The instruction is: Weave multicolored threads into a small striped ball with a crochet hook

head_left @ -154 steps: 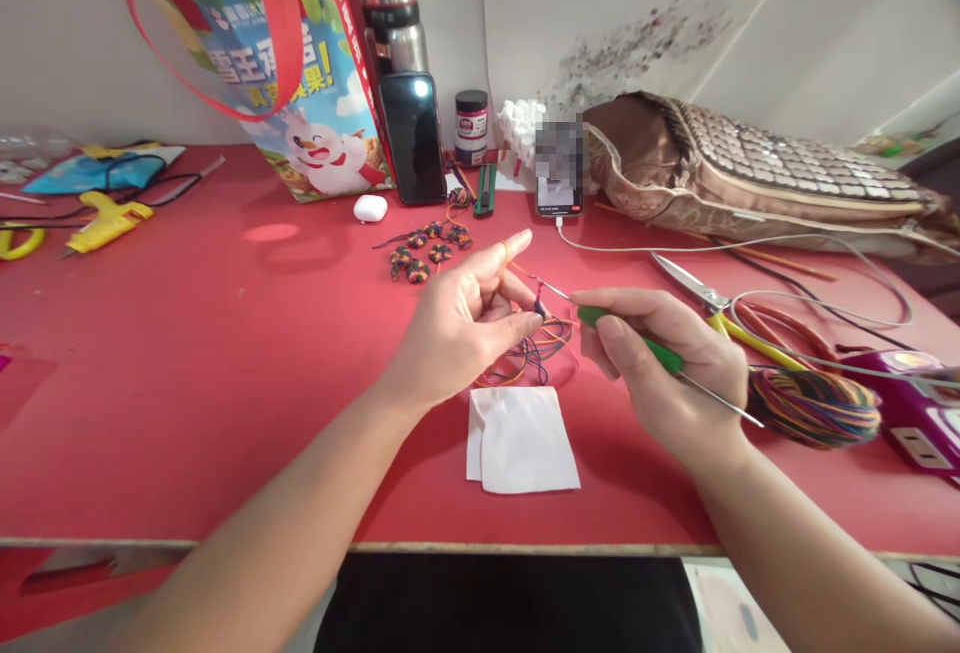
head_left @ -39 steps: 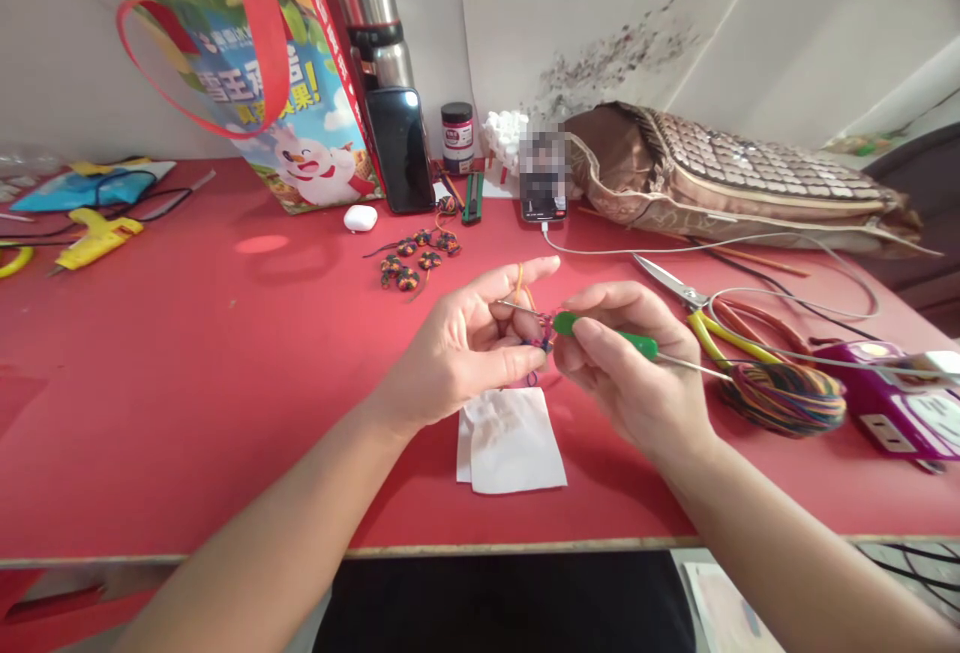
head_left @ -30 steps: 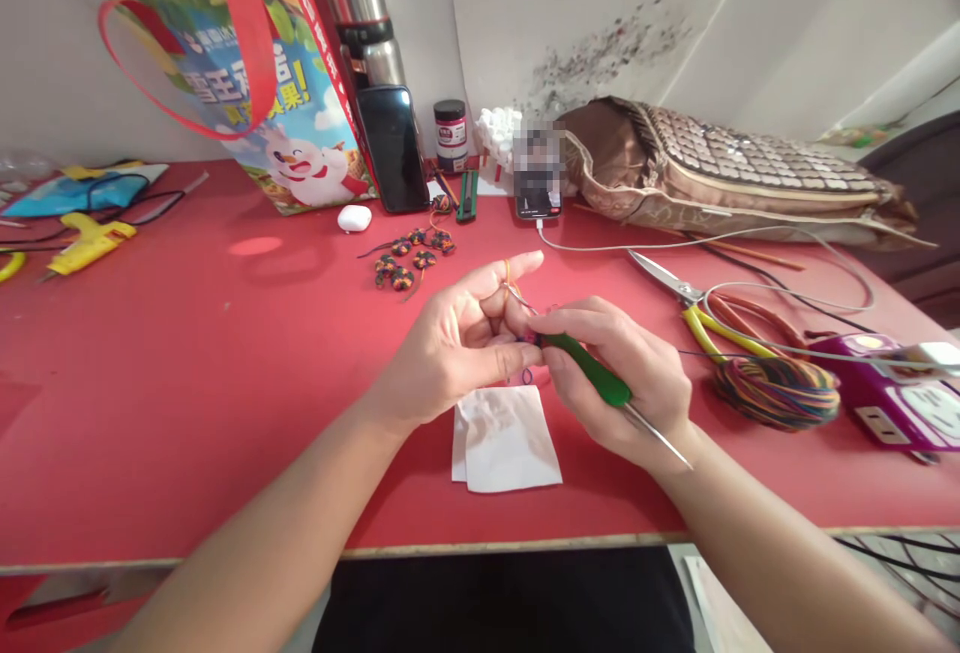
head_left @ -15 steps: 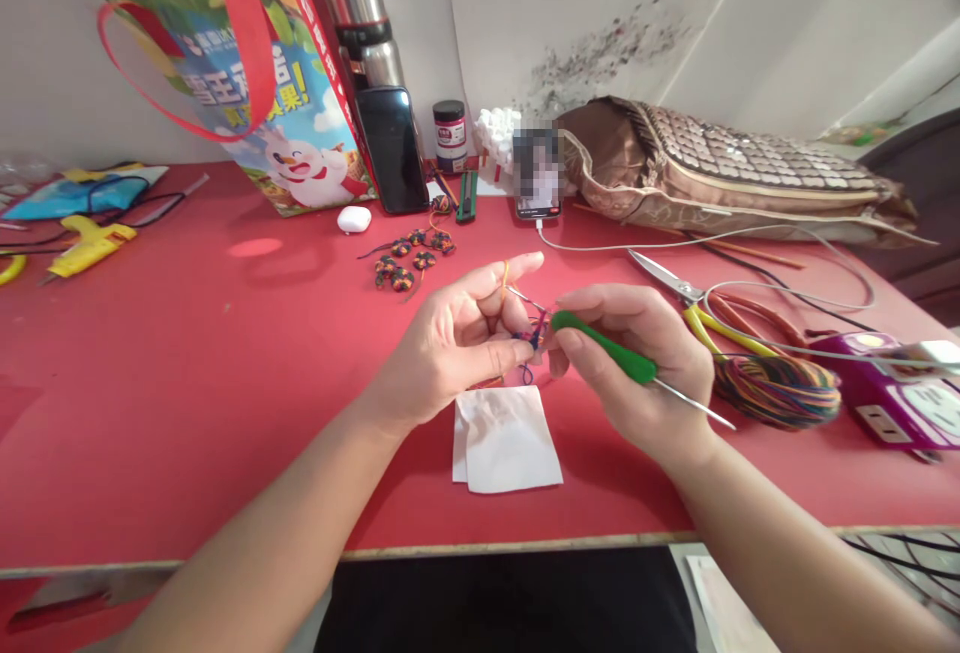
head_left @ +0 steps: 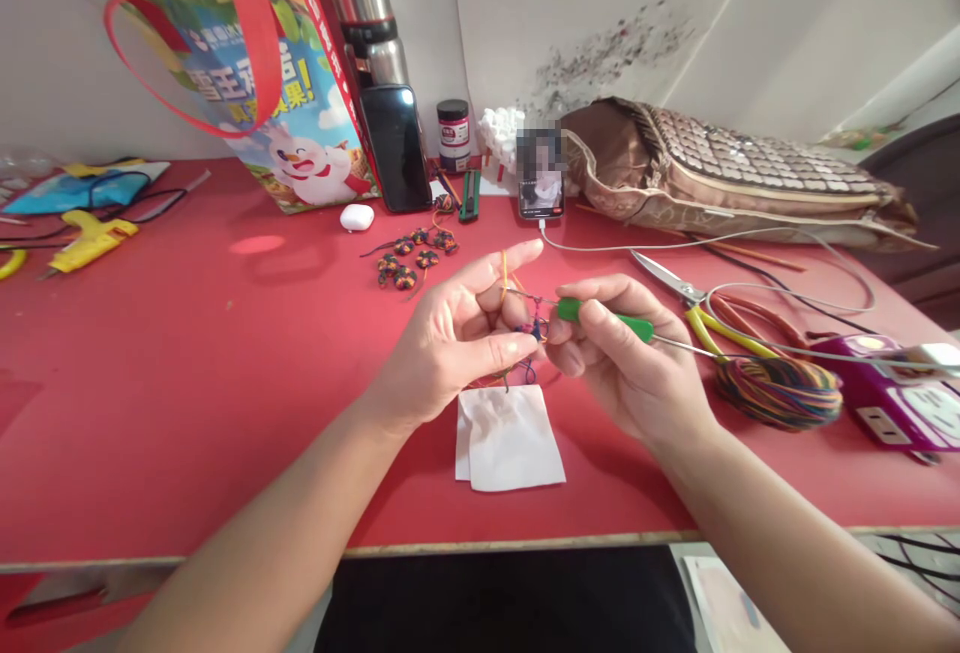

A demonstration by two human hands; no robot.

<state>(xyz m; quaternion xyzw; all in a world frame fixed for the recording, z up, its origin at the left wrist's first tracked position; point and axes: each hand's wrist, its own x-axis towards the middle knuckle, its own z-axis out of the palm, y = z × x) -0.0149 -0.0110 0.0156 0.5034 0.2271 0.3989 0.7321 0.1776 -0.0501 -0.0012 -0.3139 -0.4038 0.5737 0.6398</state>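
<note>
One yellow strand (head_left: 504,271) loops over the index finger of the left hand (head_left: 454,338), which I observe pinching the small yarn piece (head_left: 537,330) between thumb and fingers. The right hand (head_left: 637,368) grips the hook (head_left: 634,327) by its green handle; its shaft reaches the yarn piece, held above the red table (head_left: 195,403) near the white napkin (head_left: 516,445).

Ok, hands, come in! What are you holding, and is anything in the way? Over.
Left hand pinching small yarn piece. Right hand gripping green-handled hook, shaft at the yarn. White sheet on red table, not between the hands.
</note>
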